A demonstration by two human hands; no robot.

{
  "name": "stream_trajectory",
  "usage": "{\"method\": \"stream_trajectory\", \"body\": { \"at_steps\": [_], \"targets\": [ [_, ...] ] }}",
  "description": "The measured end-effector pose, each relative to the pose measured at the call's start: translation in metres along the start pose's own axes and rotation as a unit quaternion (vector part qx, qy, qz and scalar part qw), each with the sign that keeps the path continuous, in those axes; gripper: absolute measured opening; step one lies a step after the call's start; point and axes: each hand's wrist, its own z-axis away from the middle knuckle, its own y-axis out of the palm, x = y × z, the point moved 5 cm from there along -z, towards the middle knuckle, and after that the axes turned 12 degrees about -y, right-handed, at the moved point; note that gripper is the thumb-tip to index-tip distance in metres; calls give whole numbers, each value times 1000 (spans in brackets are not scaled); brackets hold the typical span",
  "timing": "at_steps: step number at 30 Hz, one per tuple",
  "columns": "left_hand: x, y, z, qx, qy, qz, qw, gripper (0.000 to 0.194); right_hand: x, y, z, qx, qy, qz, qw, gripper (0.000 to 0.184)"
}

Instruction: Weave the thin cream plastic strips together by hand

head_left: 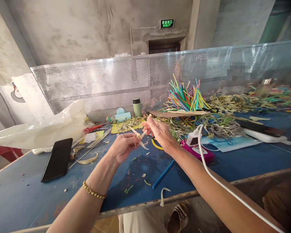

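Over the middle of the table, my left hand point(123, 145) is closed, pinching a small piece of crossed pale dried-leaf strips point(139, 136) between thumb and fingers. Several strip ends stick out of it in different directions. Just to the right is my right hand point(160, 132), thumb raised against the curled fingers in a pinch. Its fingertips are close to one strip end, but what they hold is too small to make out. Beneath the hands, small plant scraps and a blue stick point(163, 174) lie on the blue tabletop point(126, 194).
A black phone point(57, 159) and red-handled tool point(92, 128) lie left, near plastic sheeting point(43, 126). Behind stand a green bottle point(137, 108) and colourful pipe-cleaner-like stems point(186, 97). A white cable point(208, 171) crosses my right arm by a magenta device point(206, 154). A perforated metal screen point(106, 84) runs behind.
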Motion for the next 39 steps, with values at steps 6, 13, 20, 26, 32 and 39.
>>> {"method": "stream_trajectory", "body": {
  "at_steps": [6, 13, 20, 26, 32, 39],
  "targets": [
    [-3, -4, -1, -22, 24, 28, 999, 15, 4, 16, 5, 89, -22, -41, 995, 35],
    [-6, -3, 3, -52, 82, -90, 991, 16, -8, 19, 7, 68, 37, -107, 991, 28],
    [-7, 2, 5, 4, 70, -72, 995, 26, -4, 15, 6, 79, 63, -108, 989, 25],
    [-5, 0, 4, 3, 64, -8, 998, 40, -3, 14, 6, 84, 83, -121, 986, 22],
    [-5, 2, 5, 0, 68, -41, 997, 36, -10, 16, 7, 88, 73, -125, 986, 19],
    [-9, 1, 5, -78, 127, -77, 986, 22, -7, 17, 6, 73, 50, -151, 985, 22]
  ]
}}
